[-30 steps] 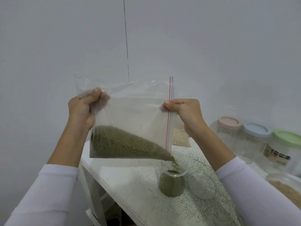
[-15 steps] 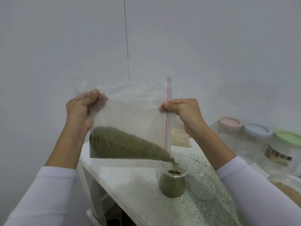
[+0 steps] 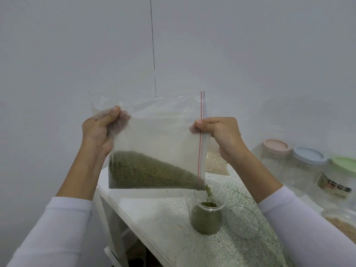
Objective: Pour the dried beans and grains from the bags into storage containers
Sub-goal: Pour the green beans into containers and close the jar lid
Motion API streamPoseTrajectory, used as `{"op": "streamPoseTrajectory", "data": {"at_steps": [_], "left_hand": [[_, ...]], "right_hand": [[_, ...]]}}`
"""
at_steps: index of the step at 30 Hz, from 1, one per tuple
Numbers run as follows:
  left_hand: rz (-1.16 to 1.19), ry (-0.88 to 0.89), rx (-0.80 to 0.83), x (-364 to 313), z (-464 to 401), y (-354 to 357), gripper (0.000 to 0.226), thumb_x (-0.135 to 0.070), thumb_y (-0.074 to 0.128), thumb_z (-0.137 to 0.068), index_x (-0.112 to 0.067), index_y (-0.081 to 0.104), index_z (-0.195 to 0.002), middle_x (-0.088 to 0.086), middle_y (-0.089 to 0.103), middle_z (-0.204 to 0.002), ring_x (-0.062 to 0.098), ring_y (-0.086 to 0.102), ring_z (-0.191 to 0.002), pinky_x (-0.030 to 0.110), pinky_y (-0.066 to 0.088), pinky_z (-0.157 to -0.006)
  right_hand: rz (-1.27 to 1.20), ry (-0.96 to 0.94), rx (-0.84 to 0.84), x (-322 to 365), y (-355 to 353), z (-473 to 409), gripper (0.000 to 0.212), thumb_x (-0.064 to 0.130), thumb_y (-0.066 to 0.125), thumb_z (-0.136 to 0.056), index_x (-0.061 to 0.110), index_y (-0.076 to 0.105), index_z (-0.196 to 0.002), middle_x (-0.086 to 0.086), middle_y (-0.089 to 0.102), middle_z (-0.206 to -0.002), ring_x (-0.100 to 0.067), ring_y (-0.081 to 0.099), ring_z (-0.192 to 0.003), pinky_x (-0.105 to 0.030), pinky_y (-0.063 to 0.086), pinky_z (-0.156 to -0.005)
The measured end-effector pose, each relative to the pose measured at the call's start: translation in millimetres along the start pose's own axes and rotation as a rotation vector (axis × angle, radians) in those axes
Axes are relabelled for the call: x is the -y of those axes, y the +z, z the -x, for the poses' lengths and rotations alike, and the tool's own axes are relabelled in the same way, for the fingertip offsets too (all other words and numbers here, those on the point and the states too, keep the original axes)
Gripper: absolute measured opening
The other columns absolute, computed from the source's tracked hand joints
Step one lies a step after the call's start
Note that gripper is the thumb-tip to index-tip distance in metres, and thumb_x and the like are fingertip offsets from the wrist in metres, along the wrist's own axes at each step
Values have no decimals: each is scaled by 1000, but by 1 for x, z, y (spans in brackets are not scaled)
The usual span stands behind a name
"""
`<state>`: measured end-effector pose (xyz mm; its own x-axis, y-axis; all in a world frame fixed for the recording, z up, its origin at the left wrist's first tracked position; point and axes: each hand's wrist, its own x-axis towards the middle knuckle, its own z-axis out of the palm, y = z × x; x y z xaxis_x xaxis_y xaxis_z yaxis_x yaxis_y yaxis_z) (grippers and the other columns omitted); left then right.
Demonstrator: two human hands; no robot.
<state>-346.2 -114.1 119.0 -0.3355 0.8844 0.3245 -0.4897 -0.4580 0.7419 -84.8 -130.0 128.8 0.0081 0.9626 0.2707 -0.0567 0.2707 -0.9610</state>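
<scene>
Above the speckled counter (image 3: 173, 224) we hold a clear zip bag (image 3: 159, 135) turned on its side, its red-lined zip edge running vertically at the right. Our left hand (image 3: 98, 132) grips the bag's closed end, fingers curled into bunched plastic with the thumb on top; our right hand (image 3: 219, 130) pinches the zip edge between thumb and fingers. Green beans (image 3: 146, 172) lie in a wedge along the bag's lower side, sloping down toward the lower right corner, where a thin stream falls into a small clear jar (image 3: 208, 216) standing upright on the counter directly beneath. We see the jar already mostly filled with green beans. Just beside it to the right lies a clear round lid (image 3: 243, 221), flat on the counter. Behind the bag rests a packet of pale grain (image 3: 215, 164). Along the right stand three larger jars with pink (image 3: 276, 146), blue (image 3: 309, 155) and green (image 3: 343, 163) lids.
</scene>
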Motion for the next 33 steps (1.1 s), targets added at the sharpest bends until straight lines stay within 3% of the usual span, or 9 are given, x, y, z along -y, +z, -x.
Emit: {"op": "streamPoseTrajectory", "data": {"at_steps": [8, 12, 19, 23, 28, 33], "left_hand": [[-38, 22, 8, -5, 0, 1, 35, 3, 60, -85, -8, 73, -54, 3, 69, -59, 13, 68, -58, 25, 58, -66], [-56, 29, 3, -6, 1, 4, 34, 2, 62, -84, -10, 73, -53, 2, 69, -58, 12, 68, -57, 24, 58, -65], [-45, 22, 12, -6, 5, 7, 33, 1, 62, -82, -9, 72, -52, 3, 68, -58, 13, 68, -58, 25, 58, -65], [-29, 3, 21, -5, 5, 7, 33, 0, 61, -82, -9, 72, -53, 3, 68, -58, 13, 68, -58, 25, 58, -66], [-15, 2, 5, -4, 6, 10, 33, 2, 61, -83, -8, 72, -53, 4, 67, -57, 14, 67, -57, 25, 58, -64], [-10, -3, 9, -3, 7, 14, 34, 3, 61, -83, -7, 71, -52, 4, 66, -56, 13, 66, -56, 26, 58, -65]], "right_hand": [[-10, -9, -16, 2, 0, -1, 5, 3, 71, -79, -2, 72, -77, -2, 71, -63, -8, 68, -65, -14, 53, -73], [8, -4, 6, 2, -1, 0, 6, 3, 71, -78, -2, 72, -76, -2, 71, -64, -7, 68, -67, -16, 54, -79], [-20, -13, -7, 2, -4, 2, 6, 2, 70, -80, -3, 71, -77, -1, 70, -61, -6, 68, -63, -9, 50, -65], [-21, -19, -30, 1, -4, 2, 5, 2, 71, -79, -3, 71, -76, -1, 70, -61, -6, 67, -63, -11, 53, -69], [-41, 3, -21, 1, -6, 3, 11, 1, 70, -79, -9, 70, -83, -1, 70, -60, -6, 67, -60, -9, 49, -61], [-42, -11, -39, -1, -8, 3, 6, 1, 70, -80, -5, 70, -78, -2, 70, -60, -7, 68, -62, -11, 53, -70]]}}
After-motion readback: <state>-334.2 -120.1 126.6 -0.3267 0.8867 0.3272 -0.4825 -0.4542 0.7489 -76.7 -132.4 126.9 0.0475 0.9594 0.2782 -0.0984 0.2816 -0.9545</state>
